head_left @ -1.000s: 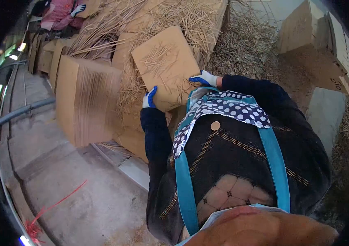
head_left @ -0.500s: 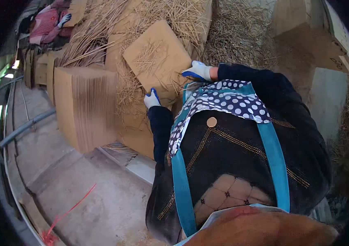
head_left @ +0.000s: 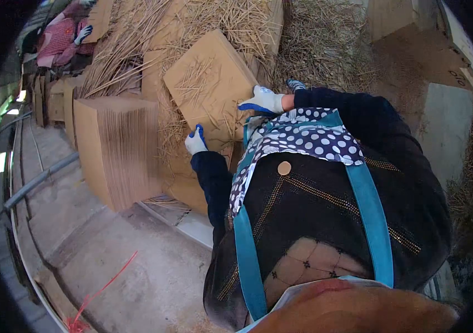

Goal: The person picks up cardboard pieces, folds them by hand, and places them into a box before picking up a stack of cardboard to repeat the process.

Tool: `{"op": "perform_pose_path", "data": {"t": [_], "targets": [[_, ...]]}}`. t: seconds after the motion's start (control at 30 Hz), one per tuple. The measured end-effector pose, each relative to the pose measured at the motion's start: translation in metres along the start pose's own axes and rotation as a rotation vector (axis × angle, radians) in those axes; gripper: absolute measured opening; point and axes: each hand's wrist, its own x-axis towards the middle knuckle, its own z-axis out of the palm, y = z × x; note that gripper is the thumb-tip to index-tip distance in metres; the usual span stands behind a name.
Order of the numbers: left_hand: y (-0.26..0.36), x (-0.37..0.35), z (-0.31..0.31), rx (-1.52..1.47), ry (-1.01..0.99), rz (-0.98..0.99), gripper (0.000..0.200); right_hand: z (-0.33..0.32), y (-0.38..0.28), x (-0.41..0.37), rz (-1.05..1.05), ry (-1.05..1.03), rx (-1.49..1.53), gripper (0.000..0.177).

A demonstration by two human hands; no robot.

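Observation:
In the head view a tan cardboard stack (head_left: pixel 211 83) lies tilted on the work surface, with thin cardboard strips (head_left: pixel 195 75) scattered over its top. My left hand (head_left: pixel 196 140), in a white and blue glove, is at the stack's near left edge, its fingers closed on that edge. My right hand (head_left: pixel 264 101), gloved alike, is closed at the stack's right corner, fingertips partly hidden. To the left stands a tall block of stacked cardboard sheets (head_left: pixel 117 150).
More loose strips (head_left: pixel 231 22) cover the surface behind, and a heap of scraps (head_left: pixel 322 47) lies on the right. A cardboard box (head_left: pixel 414 50) is at the upper right. Another person (head_left: pixel 56 41) is at the upper left. A grey pipe (head_left: pixel 42 180) crosses the left side.
My left hand has shifted slightly left and down along the stack's edge. My right hand has moved slightly left. The view has also shifted a little.

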Motion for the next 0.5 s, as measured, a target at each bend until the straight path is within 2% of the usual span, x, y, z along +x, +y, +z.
{"op": "perform_pose_path", "data": {"t": [0.03,0.1,0.13,0.2,0.23,0.27,0.3,0.33,0.4,0.47,0.5], "targets": [[-0.004,0.007,-0.003,0.001,-0.046,0.008,0.045,0.008,0.014,0.007,0.0,0.001,-0.001,0.082],[-0.003,0.013,-0.01,0.078,-0.107,0.028,0.04,0.032,0.054,0.03,-0.039,0.178,0.041,0.078],[0.001,0.011,-0.014,0.076,-0.105,0.029,0.04,0.019,0.04,0.021,-0.042,0.179,0.039,0.078],[0.009,0.006,-0.026,-0.393,-0.275,-0.127,0.037,-0.022,-0.004,-0.004,0.193,0.025,0.321,0.081],[0.007,0.006,-0.03,-0.4,-0.269,-0.118,0.037,0.003,0.021,0.019,0.281,0.148,0.454,0.066],[0.002,0.007,-0.032,-0.622,-0.422,-0.106,0.035,-0.002,0.023,0.018,0.267,0.155,0.449,0.066],[-0.001,0.008,-0.034,-0.846,-0.576,-0.086,0.034,-0.007,0.025,0.012,-0.276,0.162,0.297,0.057],[0.006,0.003,-0.038,-0.858,-0.57,-0.068,0.034,-0.011,0.024,0.008,-0.812,0.155,0.122,0.049],[0.024,-0.02,-0.042,-1.039,-0.757,-0.239,0.034,-0.006,0.022,0.014,-0.18,-0.505,0.946,0.046],[0.024,-0.037,-0.042,-1.075,-0.764,-0.245,0.036,-0.024,0.003,0.014,0.167,-0.382,0.976,0.038],[0.017,-0.043,-0.039,-1.078,-0.773,-0.273,0.037,-0.023,0.018,0.023,-0.239,-0.162,0.509,0.031]]}}
